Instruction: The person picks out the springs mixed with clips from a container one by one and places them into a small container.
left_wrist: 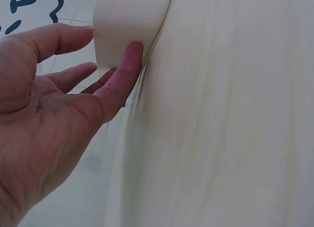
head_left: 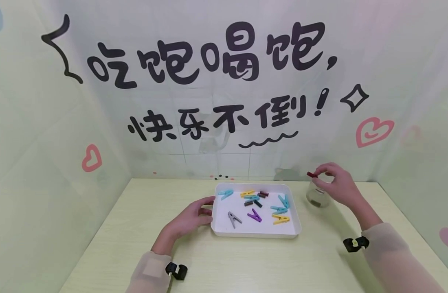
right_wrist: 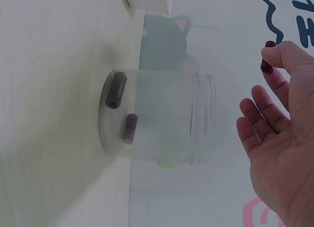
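A white tray (head_left: 254, 233) lies in the middle of the pale wooden table and holds several coloured clothes pegs (head_left: 279, 209) and a dark spring-like piece (head_left: 262, 194). My left hand (head_left: 194, 219) rests against the tray's left wall (left_wrist: 122, 26), fingers nearly straight, holding nothing. My right hand (head_left: 334, 185) hovers above a clear glass jar (head_left: 317, 197) to the right of the tray and pinches a small dark red piece (head_left: 312, 174) between thumb and forefinger. In the right wrist view the jar (right_wrist: 162, 119) holds two dark pieces (right_wrist: 122, 109) at its bottom, and the red piece (right_wrist: 267, 65) sits near its mouth.
The table (head_left: 246, 260) stands in a corner of walls covered with a printed sheet (head_left: 224, 81) bearing black characters and pink hearts. Bare tabletop stretches in front of the tray and to its left. Black wrist straps (head_left: 176, 270) sit on both sleeves.
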`<state>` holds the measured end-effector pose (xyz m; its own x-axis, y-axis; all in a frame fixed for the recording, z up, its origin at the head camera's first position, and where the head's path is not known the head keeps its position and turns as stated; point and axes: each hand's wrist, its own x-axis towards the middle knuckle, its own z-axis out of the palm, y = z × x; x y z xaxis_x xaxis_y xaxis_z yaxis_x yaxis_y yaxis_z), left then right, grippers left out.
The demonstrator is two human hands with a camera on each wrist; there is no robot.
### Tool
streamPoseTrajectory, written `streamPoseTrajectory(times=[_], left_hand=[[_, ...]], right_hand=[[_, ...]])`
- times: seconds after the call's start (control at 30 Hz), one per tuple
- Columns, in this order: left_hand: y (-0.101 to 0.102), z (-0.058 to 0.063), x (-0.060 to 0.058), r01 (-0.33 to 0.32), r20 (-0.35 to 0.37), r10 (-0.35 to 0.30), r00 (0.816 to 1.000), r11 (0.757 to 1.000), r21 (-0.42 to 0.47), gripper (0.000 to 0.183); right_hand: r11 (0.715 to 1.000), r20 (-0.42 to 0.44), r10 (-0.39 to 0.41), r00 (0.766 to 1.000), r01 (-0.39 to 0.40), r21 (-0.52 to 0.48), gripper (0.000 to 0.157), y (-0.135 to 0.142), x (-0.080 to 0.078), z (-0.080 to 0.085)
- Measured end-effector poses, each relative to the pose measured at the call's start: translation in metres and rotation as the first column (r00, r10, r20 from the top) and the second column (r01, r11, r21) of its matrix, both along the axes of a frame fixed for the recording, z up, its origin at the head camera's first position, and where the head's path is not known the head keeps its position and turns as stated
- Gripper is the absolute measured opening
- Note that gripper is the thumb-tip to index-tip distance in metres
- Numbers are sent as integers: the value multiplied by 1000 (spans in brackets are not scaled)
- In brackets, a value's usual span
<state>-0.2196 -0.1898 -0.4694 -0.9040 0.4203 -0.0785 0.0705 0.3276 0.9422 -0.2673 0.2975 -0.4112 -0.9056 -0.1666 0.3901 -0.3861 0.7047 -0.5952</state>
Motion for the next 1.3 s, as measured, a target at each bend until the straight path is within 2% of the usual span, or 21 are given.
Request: streamPoseTrajectory(times=[0.3, 0.7, 0.8, 0.97, 1.03, 1.13, 1.3], left_hand=[[0, 0, 0, -10, -3, 10, 1000, 1000, -15, 66], [-1, -1, 0, -6, -5, 6, 1000, 1000, -11, 66], [0, -1, 0, -7, -8, 6, 1000, 1000, -15, 66], [-1, -2, -1, -2, -11, 2, 1000, 1000, -11, 66], [-1, -2, -1, -2, -12, 2, 1000, 1000, -11, 66], [0, -2, 0, -5, -11, 5, 1000, 1000, -15, 66], [0, -1, 0, -10, -7, 10, 1000, 1000, -15, 66]], right_hand=[[998, -23, -59, 998, 59, 1, 9, 24, 5, -6], [995, -9, -100, 995, 99, -20, 11, 43, 5, -28], [994, 12, -111, 994, 111, -12, 22, 44, 5, -33], [993, 93, -115, 989, 116, 1, 62, 44, 4, -39], [993, 119, -114, 986, 116, -9, 73, 44, 4, -39], [994, 129, -106, 986, 109, -18, 80, 42, 3, -36], [996, 93, -81, 992, 83, -22, 79, 36, 1, -29]])
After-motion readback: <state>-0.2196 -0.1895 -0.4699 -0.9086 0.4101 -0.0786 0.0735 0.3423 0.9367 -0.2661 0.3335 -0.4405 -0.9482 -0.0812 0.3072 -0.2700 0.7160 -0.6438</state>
